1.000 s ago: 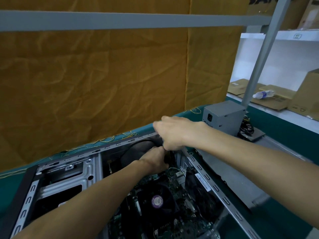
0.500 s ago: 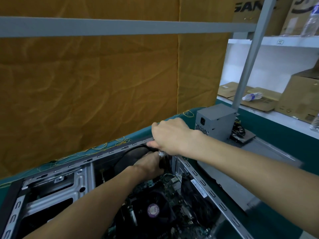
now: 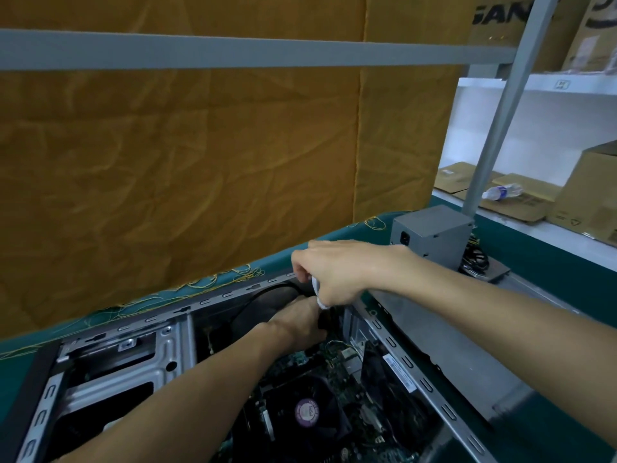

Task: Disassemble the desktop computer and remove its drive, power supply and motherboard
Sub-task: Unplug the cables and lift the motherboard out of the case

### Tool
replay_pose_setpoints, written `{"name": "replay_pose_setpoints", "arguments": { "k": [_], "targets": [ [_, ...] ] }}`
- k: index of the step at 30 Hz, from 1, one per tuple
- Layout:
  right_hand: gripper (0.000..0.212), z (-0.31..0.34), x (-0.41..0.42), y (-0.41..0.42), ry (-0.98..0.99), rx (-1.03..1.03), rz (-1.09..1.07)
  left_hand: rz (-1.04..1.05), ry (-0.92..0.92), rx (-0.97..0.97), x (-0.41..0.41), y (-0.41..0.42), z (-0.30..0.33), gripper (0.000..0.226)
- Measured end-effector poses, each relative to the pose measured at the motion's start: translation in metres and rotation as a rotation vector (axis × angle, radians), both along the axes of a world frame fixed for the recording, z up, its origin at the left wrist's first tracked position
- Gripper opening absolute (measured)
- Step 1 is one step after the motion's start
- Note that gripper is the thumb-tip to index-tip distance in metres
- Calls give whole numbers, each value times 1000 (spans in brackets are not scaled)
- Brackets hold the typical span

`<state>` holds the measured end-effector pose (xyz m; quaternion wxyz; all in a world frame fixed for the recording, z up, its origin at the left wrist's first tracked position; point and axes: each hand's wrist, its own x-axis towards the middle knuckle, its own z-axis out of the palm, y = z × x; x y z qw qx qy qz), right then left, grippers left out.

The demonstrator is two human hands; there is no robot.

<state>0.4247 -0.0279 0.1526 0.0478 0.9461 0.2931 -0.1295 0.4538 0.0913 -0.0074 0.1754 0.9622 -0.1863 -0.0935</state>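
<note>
The open desktop case (image 3: 410, 369) lies on its side on the green table. Inside it sits the motherboard (image 3: 347, 365) with a black CPU fan (image 3: 305, 412) bearing a purple label. My left hand (image 3: 300, 320) reaches deep into the far corner of the case and grips a black part there; what it holds is mostly hidden. My right hand (image 3: 334, 272) hovers just above it, fingers curled round a small white object (image 3: 319, 295), likely a tool handle. The grey power supply (image 3: 430, 233) stands outside the case on the table, cables behind it.
An empty metal drive cage (image 3: 133, 362) fills the case's left part. A grey side panel (image 3: 467, 355) lies right of the case. An orange cloth wall hangs behind the table. A slanted grey post (image 3: 500, 111), cardboard boxes and a plastic bottle (image 3: 500, 192) are at right.
The view has shifted slightly. Both hands stay at the case's far corner; my right hand has moved a little, and the white object under its fingers shows more.
</note>
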Motion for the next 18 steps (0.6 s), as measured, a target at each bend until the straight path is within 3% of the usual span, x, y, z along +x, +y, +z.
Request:
{"name": "replay_pose_setpoints", "arguments": {
  "k": [1,3,5,9,11,14,15,18],
  "targets": [
    [33,-1,-2,1,-39,-20,-14,8,1,-19,0,0,0,43],
    [41,-10,-6,5,-311,-113,-24,12,4,-32,0,-2,1,47],
    [34,-17,-7,9,-443,-128,17,4,-5,-24,0,-2,1,49],
    [34,-6,-5,2,-54,40,42,3,-32,0,-1,-1,-1,48],
    [39,-7,-8,3,-122,-9,29,8,-24,-8,0,-2,-1,48],
    [52,-15,-10,8,-458,-160,-6,3,-9,-22,-1,-2,2,54],
    [45,-15,-9,7,-459,-129,9,-5,-19,-23,-1,-2,2,53],
    [26,-10,-3,0,-206,40,52,3,-28,-3,-1,-2,1,47]
  ]
}}
